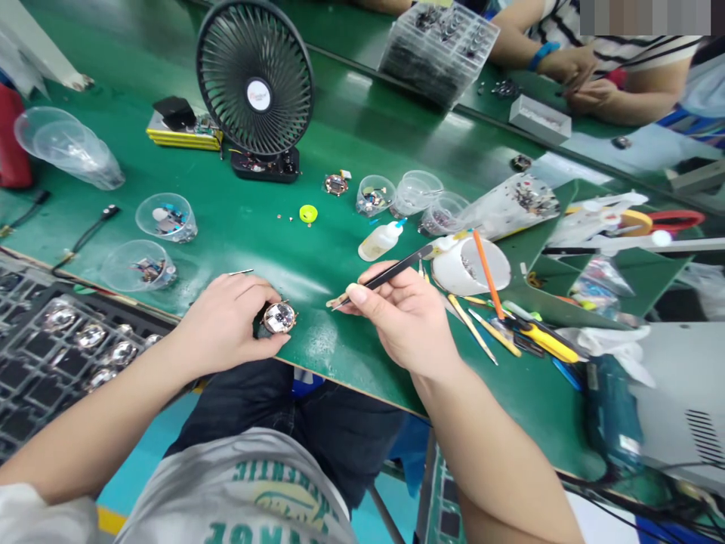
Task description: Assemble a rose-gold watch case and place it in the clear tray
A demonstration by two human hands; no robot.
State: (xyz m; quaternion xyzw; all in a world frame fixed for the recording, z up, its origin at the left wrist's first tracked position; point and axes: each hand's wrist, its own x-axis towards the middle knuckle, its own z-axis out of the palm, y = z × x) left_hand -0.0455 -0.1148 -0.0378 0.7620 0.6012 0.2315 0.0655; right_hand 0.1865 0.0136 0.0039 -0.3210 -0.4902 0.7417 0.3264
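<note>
In the head view, my left hand (226,321) rests at the table's front edge, its fingers and thumb closed round a small round watch (279,318) with a shiny, open-looking face. My right hand (411,313) is to the right of it, pinching black tweezers (399,266) whose tips point left toward the watch. The tips are apart from the watch; whether they grip a tiny part, I cannot tell. A thin metal tool (242,272) lies just behind my left hand. Beyond my right hand stands a small bottle with a blue tip (378,242).
A black fan (257,91) stands at the back. Plastic cups of small parts (374,198) and a lime-green cap (308,214) sit behind my hands. A white cup (476,264) and scattered tools (547,341) lie right. A tray of watch cases (91,332) is left. Someone's hands (583,79) are across.
</note>
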